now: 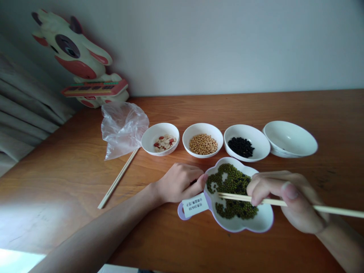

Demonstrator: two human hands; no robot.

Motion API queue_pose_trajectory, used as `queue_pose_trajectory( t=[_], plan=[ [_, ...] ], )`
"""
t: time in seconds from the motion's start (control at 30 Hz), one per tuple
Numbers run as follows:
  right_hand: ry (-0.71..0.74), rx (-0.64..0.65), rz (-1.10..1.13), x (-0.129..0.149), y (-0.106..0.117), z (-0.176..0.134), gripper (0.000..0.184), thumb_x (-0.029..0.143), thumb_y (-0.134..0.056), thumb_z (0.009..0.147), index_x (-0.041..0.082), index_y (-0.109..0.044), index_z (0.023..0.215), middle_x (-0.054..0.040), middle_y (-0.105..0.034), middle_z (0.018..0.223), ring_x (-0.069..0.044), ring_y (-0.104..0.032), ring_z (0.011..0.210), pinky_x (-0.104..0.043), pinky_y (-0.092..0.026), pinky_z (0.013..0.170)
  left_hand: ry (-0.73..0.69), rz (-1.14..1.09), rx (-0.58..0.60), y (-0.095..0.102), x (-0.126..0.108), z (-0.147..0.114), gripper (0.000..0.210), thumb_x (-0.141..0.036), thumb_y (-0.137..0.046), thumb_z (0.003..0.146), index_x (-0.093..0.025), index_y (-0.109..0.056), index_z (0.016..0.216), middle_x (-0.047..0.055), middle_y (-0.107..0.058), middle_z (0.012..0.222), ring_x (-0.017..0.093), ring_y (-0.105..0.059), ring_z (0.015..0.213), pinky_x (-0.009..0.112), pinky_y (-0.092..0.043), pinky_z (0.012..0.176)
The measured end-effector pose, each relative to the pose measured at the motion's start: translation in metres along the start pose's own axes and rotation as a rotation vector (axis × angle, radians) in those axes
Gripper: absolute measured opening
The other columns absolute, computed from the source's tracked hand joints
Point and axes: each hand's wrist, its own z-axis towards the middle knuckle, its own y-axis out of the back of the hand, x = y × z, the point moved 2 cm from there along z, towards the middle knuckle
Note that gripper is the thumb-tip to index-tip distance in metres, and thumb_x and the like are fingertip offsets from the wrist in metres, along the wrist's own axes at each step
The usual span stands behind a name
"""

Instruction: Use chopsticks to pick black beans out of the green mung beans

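Note:
A white cloud-shaped dish (263, 219) with a purple rim holds green mung beans (231, 176), with darker beans mixed in at the right. On its handle is a white paper label (195, 205). My left hand (183, 182) is closed at the dish's left edge, thumb and fingertips against the rim. A pair of wooden chopsticks (273, 202) is gripped in my right hand (292, 197) over the dish. Their tips reach the beans near the dish's left side; whether a bean is between them is too small to tell.
Behind the dish stand bowls of pale seeds with red pieces (146, 142), yellow soybeans (186, 143) and black beans (263, 148), plus a nearly bare bowl (298, 138). Left are spare chopsticks (118, 180), a plastic bag (122, 127) and a cow-shaped toy keyboard (82, 60).

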Motion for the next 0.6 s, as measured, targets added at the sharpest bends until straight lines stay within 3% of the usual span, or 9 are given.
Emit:
queue_pose_trajectory(
  t=[0.27, 0.6],
  plan=[
    [-0.145, -0.093, -0.033, -0.001, 0.010, -0.001, 0.075, 0.078, -0.022, 0.101, 0.025, -0.072, 0.082, -0.0068, -0.067, 0.075, -0.025, -0.060, 0.071, -0.038, -0.044, 0.065, -0.010, 0.003, -0.003, 0.000, 0.000, 0.000, 0.042, -0.033, -0.036, 0.112, -0.019, -0.046, 0.073, 0.001, -0.056, 0.069, 0.012, -0.048, 0.062, 0.028, -0.037, 0.063],
    [-0.174, -0.141, -0.142, -0.016, 0.021, -0.007, 0.078, 0.077, -0.015, 0.101, 0.025, -0.071, 0.085, -0.0087, -0.068, 0.080, -0.028, -0.060, 0.079, -0.040, -0.045, 0.073, -0.007, 0.004, -0.004, 0.000, -0.001, 0.000, 0.043, -0.034, -0.035, 0.112, -0.019, -0.046, 0.073, 0.001, -0.056, 0.069, 0.012, -0.048, 0.062, 0.027, -0.037, 0.063]
  ],
)
